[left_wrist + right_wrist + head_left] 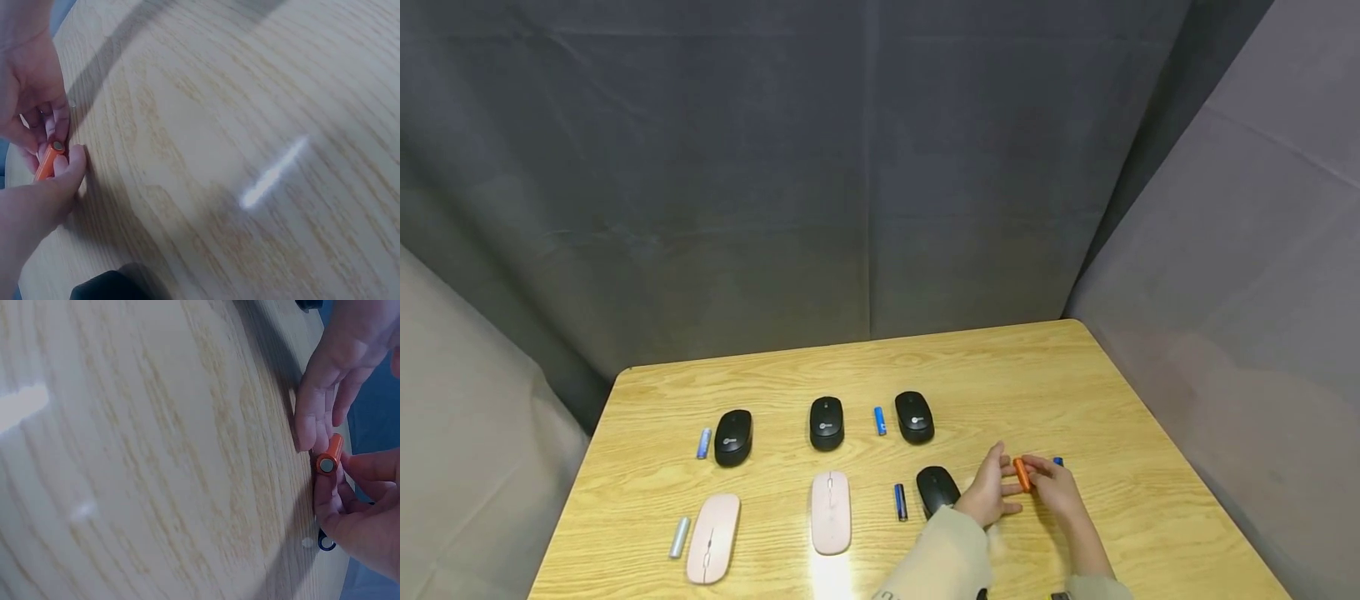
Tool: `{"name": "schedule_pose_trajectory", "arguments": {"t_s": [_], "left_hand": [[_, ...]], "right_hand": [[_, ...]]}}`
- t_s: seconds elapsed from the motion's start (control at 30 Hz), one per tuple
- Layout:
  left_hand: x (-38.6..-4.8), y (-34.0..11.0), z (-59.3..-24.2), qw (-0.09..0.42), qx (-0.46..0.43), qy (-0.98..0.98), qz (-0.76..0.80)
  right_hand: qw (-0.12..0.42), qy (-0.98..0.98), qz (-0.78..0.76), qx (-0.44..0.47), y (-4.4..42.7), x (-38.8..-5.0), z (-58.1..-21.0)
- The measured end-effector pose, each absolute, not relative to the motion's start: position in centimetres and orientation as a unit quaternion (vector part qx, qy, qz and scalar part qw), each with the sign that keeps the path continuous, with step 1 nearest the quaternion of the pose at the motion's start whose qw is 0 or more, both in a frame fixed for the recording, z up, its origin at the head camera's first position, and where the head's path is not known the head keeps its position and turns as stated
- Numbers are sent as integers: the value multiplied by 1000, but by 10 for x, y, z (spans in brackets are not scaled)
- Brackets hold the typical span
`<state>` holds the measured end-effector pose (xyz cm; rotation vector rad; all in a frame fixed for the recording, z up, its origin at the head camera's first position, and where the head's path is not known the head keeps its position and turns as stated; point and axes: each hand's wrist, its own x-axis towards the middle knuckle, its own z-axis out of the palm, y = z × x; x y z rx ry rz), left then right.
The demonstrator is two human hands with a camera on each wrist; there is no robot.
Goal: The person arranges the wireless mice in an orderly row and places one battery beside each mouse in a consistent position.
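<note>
An orange battery (1022, 475) is pinched between the thumb and fingers of my right hand (1054, 487), above the right part of the table. My left hand (988, 492) is beside it on the left, fingers extended and spread. In the right wrist view, the end of the orange battery (327, 464) faces the camera, close to the left hand's fingertips (305, 434). Whether those fingertips touch it I cannot tell. A blue battery (1058, 461) shows just behind the right hand, mostly hidden. Left of my left hand lies a black mouse (937, 490), partly covered by the sleeve.
On the wooden table (1000, 375) are three more black mice, including one at the back (914, 417), and two pink mice, one in the middle (831, 512). Loose batteries lie beside them: dark blue (901, 502), blue (880, 421), light blue (703, 443) and silvery (679, 537).
</note>
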<state>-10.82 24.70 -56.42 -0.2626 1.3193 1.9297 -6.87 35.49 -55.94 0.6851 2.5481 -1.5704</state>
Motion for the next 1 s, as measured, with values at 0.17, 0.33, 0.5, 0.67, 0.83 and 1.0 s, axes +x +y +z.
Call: {"name": "schedule_pose_trajectory", "arguments": {"t_s": [0.17,0.33,0.5,0.67,0.83,1.0], "left_hand": [[-110,246,-564,381,-112,516,759],[-111,246,-561,377,-122,511,763],[-113,246,-562,365,-119,514,767],[-116,246,-560,351,-113,524,768],[-119,245,-551,328,-112,542,766],[-126,242,-546,297,-94,576,756]], "right_hand": [[35,828,-514,220,351,-69,-558],[28,823,-521,225,349,-71,-559],[21,804,-545,238,345,-71,-557],[11,798,-554,237,341,-72,-552],[5,783,-576,235,337,-74,-545],[-4,762,-604,232,332,-79,-539]]}}
